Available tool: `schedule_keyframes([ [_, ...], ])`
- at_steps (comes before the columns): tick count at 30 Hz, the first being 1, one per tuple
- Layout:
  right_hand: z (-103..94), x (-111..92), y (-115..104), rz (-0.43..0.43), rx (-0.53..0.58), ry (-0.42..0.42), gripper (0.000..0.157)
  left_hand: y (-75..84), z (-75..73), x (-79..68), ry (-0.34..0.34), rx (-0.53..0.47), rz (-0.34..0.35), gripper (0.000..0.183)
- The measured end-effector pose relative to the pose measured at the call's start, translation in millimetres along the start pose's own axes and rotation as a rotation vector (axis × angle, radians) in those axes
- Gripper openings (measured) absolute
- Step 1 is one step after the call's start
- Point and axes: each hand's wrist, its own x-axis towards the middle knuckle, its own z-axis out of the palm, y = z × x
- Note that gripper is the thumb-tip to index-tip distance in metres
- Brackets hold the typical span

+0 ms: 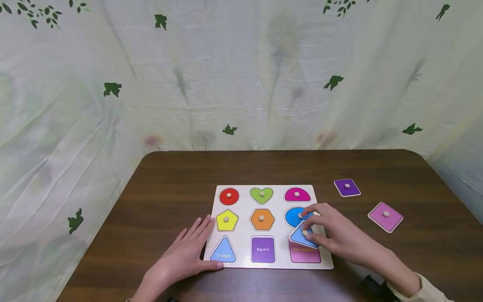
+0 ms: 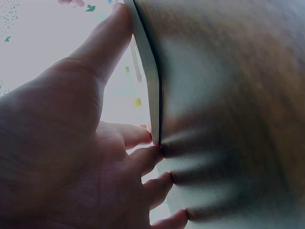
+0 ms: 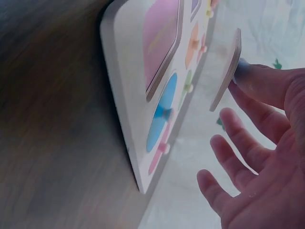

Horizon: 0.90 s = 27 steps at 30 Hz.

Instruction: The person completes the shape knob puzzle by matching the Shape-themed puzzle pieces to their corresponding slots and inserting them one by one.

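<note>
A white wooden shape puzzle board (image 1: 243, 251) lies on the table. My right hand (image 1: 339, 230) pinches the knob of a blue triangle piece (image 1: 299, 239) between thumb and finger. The tilted piece is raised over the board's right side, partly covering the pink Rectangle recess (image 1: 305, 256); in the right wrist view this triangle piece (image 3: 226, 71) shows edge-on, apart from the board. My left hand (image 1: 185, 251) rests at the board's left edge with fingers extended, thumb at the lower left corner. Beside that thumb is the blue Triangle recess (image 1: 223, 247).
Right of the board lie a purple knobbed piece (image 1: 348, 191) and a pink one (image 1: 392, 216). Red, green, magenta, yellow, orange and blue pieces sit in the upper rows. The purple Square recess (image 1: 263, 256) shows its label. A patterned curtain (image 1: 245, 84) hangs behind the table (image 1: 181, 176).
</note>
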Motion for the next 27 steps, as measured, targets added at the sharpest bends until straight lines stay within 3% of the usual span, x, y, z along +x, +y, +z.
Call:
schedule_keyframes([
  [27,26.3,35.5,-32.6,-0.026,-0.026,0.018,0.014,-1.7,2.0,1.9,-0.009,0.001,-0.008,0.117],
])
